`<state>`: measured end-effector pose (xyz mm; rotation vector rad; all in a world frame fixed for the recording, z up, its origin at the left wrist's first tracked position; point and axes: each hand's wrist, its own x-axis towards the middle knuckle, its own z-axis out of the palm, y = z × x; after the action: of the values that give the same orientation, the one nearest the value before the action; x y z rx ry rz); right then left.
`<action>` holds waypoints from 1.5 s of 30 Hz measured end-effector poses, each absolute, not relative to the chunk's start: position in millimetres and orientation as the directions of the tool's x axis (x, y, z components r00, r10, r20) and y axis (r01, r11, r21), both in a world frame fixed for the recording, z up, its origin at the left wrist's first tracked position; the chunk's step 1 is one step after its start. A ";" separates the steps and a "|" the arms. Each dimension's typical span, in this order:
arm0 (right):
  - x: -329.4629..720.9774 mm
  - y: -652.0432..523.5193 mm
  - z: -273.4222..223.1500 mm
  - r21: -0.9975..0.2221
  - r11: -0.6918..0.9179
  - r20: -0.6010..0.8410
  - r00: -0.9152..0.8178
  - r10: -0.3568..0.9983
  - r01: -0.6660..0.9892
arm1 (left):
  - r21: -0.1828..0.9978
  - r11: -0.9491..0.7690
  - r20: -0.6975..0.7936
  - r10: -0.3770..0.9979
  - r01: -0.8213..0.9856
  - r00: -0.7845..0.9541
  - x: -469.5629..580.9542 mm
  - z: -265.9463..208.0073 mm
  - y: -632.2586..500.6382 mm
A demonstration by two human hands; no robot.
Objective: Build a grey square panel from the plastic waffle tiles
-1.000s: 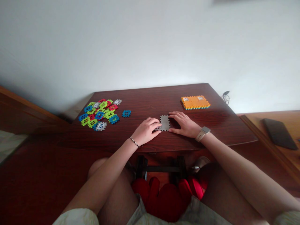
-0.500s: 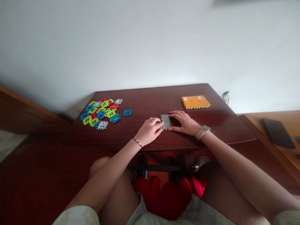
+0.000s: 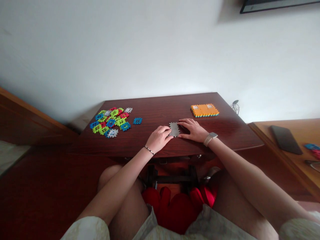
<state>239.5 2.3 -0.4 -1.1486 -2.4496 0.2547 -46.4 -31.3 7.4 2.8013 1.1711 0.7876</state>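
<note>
- Grey panel (image 3: 174,129): flat on the table (image 3: 155,110) near its front edge, between the two hands; it appears to be made of joined toothed tiles.
- Left hand (image 3: 158,138): fingers curled loosely, fingertips pressed on the panel's left edge; not closed around it.
- Right hand (image 3: 193,130): fingers stretched nearly flat, tips touching the panel's right edge; it pins the panel and does not grip it.
- Progress, as judged: one orange block (image 3: 204,110) stands assembled at the far right; the grey panel is only a short strip, and a heap of loose tiles (image 3: 111,120) waits at the far left, so most of the joining seems left.
- Orientation: the panel's long axis runs away from the person, toward the wall; broad face up.
</note>
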 end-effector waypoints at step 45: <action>236.1 2.7 -0.7 -0.336 0.624 0.294 -0.551 0.781 0.706 | 0.027 -0.653 0.483 0.671 0.757 0.562 -40.9 12.4 -79.6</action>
<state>236.1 2.7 -0.7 -1.1795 -2.4343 0.2488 -40.9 -79.6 12.4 2.9360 1.3575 0.7760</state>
